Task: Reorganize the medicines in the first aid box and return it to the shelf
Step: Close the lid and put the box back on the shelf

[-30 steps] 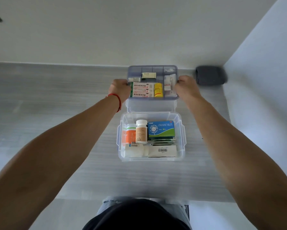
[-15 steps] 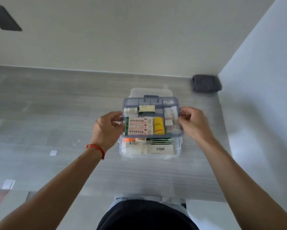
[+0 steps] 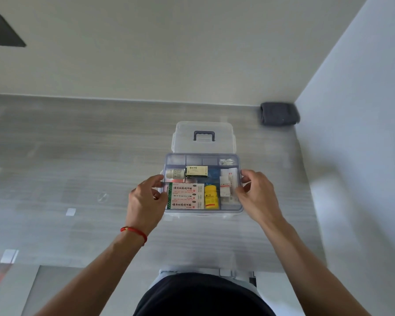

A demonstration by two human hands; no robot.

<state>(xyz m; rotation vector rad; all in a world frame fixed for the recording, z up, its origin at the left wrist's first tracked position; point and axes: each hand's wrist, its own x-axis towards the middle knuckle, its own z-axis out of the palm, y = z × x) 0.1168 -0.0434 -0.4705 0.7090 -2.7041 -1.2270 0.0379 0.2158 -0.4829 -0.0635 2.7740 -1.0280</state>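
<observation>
Medicines fill the bluish translucent tray (image 3: 202, 157) you hold over the clear box (image 3: 201, 215) on the grey wood-grain table (image 3: 78, 156). Your left hand (image 3: 145, 200) pinches the tray's left rim with curled fingers, and your right hand (image 3: 256, 195) grips its right rim the same way. In the tray's front left compartment lies a flat white carton with red print (image 3: 186, 196), and just beside it a yellow bottle (image 3: 211, 198) lies on its side. Behind them sit a small white bottle (image 3: 175, 174) and an olive-and-cream carton (image 3: 196, 171); slim white packets (image 3: 226, 184) stand in the right compartment. The clear lid (image 3: 202, 136) with its dark blue handle (image 3: 204, 135) lies flat behind the tray. A rolled dark grey cloth (image 3: 278, 113) rests in the far corner, well apart.
</observation>
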